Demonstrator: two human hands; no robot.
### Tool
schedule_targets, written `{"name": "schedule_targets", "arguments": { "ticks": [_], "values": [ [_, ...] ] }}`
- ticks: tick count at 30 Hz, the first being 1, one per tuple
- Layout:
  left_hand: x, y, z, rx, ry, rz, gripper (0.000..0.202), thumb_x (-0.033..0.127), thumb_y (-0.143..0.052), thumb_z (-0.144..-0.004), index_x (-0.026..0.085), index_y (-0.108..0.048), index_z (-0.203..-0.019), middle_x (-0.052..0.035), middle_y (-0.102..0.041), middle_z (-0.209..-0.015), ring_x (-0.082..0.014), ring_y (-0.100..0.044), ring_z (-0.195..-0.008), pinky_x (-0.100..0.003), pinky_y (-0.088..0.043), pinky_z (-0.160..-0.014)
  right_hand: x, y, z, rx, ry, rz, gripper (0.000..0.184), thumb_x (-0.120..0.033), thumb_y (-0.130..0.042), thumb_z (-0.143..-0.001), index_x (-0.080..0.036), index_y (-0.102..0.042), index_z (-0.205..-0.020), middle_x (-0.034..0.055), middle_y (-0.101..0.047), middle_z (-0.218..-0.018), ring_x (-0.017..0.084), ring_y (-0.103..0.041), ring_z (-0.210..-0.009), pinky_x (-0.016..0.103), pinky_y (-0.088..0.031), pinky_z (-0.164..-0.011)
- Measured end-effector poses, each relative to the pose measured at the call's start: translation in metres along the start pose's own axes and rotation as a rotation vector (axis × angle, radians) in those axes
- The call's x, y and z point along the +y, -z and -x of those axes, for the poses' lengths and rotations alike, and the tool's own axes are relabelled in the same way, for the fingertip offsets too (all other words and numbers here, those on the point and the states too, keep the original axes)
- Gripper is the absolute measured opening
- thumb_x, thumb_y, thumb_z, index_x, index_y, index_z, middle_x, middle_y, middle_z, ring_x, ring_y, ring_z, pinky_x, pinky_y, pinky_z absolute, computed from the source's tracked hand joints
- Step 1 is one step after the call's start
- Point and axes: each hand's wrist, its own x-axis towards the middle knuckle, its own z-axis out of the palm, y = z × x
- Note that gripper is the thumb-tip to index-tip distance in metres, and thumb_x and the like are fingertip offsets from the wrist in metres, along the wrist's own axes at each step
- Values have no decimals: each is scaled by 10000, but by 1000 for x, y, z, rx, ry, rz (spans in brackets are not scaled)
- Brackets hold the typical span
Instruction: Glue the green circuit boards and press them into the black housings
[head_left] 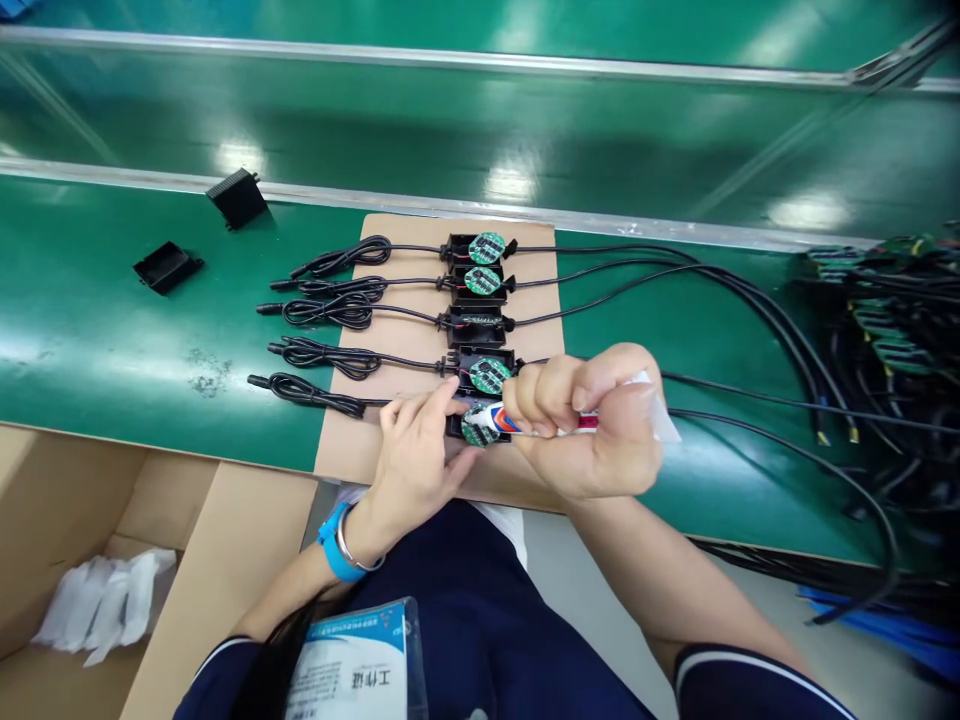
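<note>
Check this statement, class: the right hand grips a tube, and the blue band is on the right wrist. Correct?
Not quite: the blue band is on the wrist of the left hand, as the head view shows. The right hand does grip a tube.

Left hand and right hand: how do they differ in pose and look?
The left hand is loosely open at the nearest black box; the right hand is curled around a tube. The left wears a blue wristband; none shows on the right. Both are ungloved.
</note>
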Motion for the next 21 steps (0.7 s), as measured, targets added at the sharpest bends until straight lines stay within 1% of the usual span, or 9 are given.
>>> {"name": "schedule_targets", "arguments": {
  "ticks": [6, 9, 16, 21],
  "values": [
    [0, 0, -2, -5, 9, 9, 837, 238, -765, -812, 202, -262, -1480, -50, -679, -1223, -253, -555, -1137, -411, -305, -1013, -2, -1, 1, 10, 5, 44, 276, -359, -494, -972, -212, -471, -739, -63, -265, -521, 80, -218, -401, 215, -238, -396],
    [0, 0, -2, -5, 12, 15, 834, 246, -755, -822, 208, -252, -1485, -59, -681, -1218, -258, -559, -1137, -410, -309, -1002, -5, -2, 2, 18, 4, 64, 267, -350, -498, -962, -208, -480, -737, -65, -261, -514, 78, -220, -392, 217, -234, -392],
    [0, -1, -2, 12, -8, -15, 832, 275, -740, -829, 212, -247, -1495, -74, -693, -1200, -277, -581, -1131, -429, -344, -987, -13, 1, 9, 22, -42, 90, 281, -363, -503, -954, -215, -458, -719, -65, -247, -502, 81, -228, -392, 224, -246, -400],
    [0, 0, -3, 4, 13, -19, 810, 297, -756, -825, 210, -281, -1475, -70, -694, -1202, -278, -574, -1162, -429, -340, -997, -18, 6, 14, 28, -79, 112, 296, -381, -513, -947, -215, -445, -712, -65, -253, -503, 80, -236, -393, 226, -255, -407]
  ]
}}
